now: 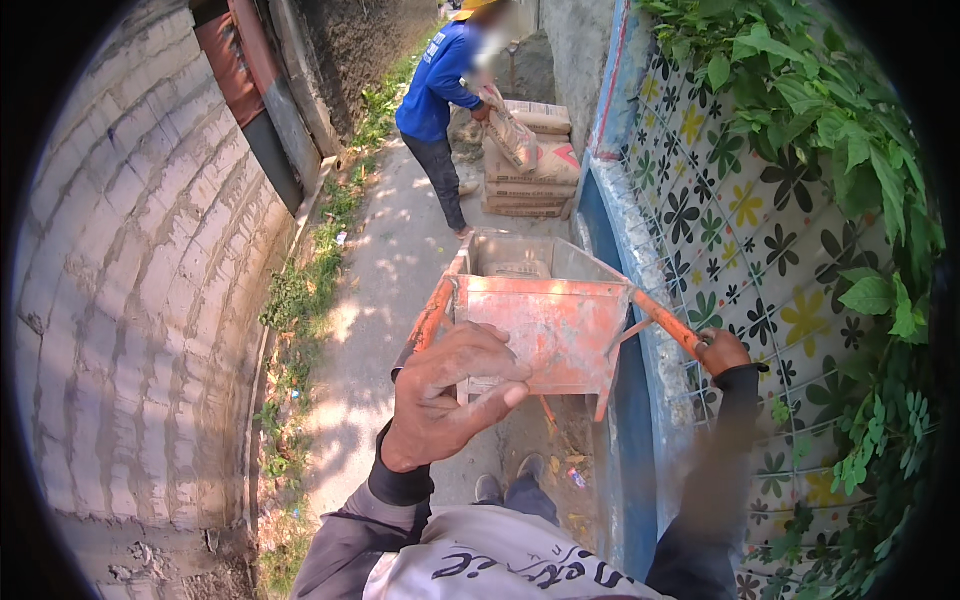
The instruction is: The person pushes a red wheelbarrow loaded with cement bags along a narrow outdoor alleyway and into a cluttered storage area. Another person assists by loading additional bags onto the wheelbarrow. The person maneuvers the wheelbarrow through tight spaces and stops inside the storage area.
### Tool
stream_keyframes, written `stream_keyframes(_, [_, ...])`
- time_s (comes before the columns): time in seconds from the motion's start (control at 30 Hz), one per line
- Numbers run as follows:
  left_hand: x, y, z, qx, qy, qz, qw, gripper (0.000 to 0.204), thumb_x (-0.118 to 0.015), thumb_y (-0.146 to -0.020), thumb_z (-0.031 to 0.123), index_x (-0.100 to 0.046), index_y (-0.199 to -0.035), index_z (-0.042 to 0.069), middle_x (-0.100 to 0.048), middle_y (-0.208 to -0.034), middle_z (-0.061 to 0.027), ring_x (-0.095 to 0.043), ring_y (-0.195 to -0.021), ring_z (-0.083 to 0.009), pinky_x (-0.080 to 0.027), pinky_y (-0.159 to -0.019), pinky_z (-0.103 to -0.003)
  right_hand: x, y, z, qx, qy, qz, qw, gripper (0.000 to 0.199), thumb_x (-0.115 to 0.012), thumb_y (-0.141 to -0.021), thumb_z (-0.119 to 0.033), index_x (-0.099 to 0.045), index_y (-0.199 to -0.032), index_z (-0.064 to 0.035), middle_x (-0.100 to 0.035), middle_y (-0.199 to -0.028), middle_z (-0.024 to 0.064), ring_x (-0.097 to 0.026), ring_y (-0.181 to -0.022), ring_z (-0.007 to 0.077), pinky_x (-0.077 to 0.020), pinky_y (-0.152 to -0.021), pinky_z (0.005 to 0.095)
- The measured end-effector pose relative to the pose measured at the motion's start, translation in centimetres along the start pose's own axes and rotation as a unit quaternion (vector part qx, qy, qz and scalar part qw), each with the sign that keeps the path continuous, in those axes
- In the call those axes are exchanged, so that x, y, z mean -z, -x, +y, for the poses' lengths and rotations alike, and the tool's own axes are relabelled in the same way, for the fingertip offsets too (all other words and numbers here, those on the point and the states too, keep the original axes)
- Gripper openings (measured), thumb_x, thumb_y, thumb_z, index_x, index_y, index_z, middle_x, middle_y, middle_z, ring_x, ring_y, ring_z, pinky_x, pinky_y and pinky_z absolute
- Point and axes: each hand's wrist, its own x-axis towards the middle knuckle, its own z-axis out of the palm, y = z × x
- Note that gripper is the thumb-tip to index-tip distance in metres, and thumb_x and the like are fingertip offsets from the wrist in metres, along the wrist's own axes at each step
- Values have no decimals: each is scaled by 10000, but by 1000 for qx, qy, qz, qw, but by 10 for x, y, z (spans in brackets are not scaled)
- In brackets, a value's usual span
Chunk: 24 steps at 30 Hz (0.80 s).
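An orange wheelbarrow (540,335) with a worn, box-shaped tray stands right in front of me. Its right handle (665,318) is wrapped by the fingers of my right hand (724,354). My left hand (445,395) is raised above the near end of the wheelbarrow, close to the left handle (434,312). Its fingers are bent, the thumb is apart from them, and nothing shows between them. Inside the tray lies a dusty paper sack (522,269), partly hidden by the tray's near wall.
Ahead, a co-worker in a blue shirt (436,85) bends over stacked sacks (530,185), holding one sack (508,130). A block wall (150,290) borders the path (372,330) on the left. A flower-patterned panel (745,240) and leafy branches (800,95) flank the right.
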Motion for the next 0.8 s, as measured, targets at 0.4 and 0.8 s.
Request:
stream_keyframes(0.4, [-60, -46, 64, -163, 505, -116, 840, 137, -834, -777, 160, -729, -830, 91, -673, -823, -72, -593, -754, -202, -415, -866, -470, -2, -3, -2, -11, -30, 3, 999, 376, -652, -825, -295, -700, -1096, -39, -685, -1038, 218, -648, -991, 376, -500, -864, 435])
stream_keyframes(0.8, [-59, -57, 48, -216, 522, -229, 793, 88, -772, -842, 162, -714, -902, 134, -671, -899, -61, -568, -768, -185, -374, -937, -480, 2, -4, -1, -21, -13, -7, 1000, 373, -653, -831, -288, -696, -1118, -55, -686, -1055, 206, -652, -993, 366, -506, -870, 434])
